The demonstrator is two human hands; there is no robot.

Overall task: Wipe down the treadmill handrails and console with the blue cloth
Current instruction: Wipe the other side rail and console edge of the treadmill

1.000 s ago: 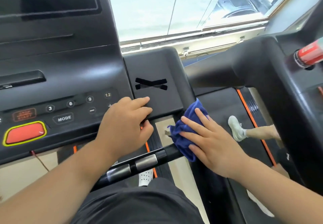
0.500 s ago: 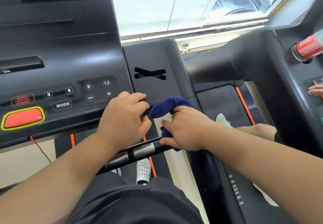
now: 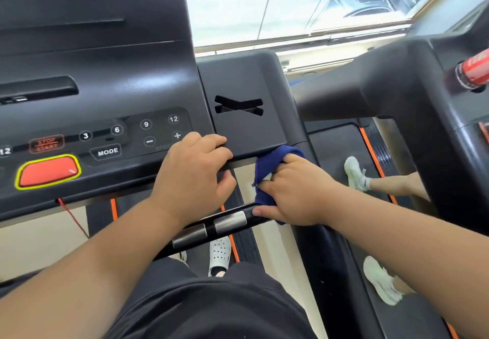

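The console filled everything above and to the left of the left hand, with its top and far side cut off from view. A long recess in it, well up and left of that hand, held something small and pale that I couldn't make out. Far beyond the right hand, up and to its right, a red bottle sat in a holder on the neighbouring treadmill. Only part of the bottle showed before the edge cut it off.

Under both hands ran the black handrail with its two metal plates. Its lower end was hidden behind the left forearm.

The left hand gripped the console's lower edge, just below the panel with the X-shaped slot. Its fingers were bent over the top and its thumb was tucked beneath. Close beside it, the right hand clutched the bunched blue cloth, fingers curled around it and fingertips lying on the upper end of the handrail. The top of the cloth touched the panel's lower right corner. Much of the rest was buried in the palm, and I couldn't tell whether it met the rail.

Just right of that hand, someone's white shoe rested on the next belt.
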